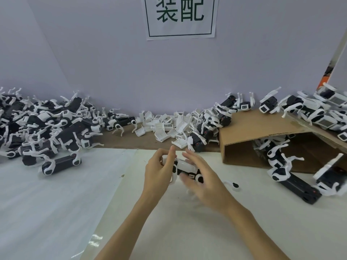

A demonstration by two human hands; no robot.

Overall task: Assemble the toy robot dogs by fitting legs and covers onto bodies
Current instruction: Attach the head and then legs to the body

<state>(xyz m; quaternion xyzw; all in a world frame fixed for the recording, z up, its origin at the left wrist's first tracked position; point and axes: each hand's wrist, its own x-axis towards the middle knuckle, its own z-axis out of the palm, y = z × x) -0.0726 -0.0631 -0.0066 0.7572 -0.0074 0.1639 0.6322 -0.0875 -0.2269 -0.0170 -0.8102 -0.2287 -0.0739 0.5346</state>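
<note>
L hand is curled round the toy dog, held mid-table above the white sheet. R hand is blurred, fingers straight, laid over dog's cover; grip can't be told. Loose covers are piled behind, w/ cardboard box at right.

Toy dog in hand: smooth plastic, white shell glossy, black body matt. Cardboard box right: matt brown. Wall sign: paper. Table sheet: slightly glossy white.
</note>
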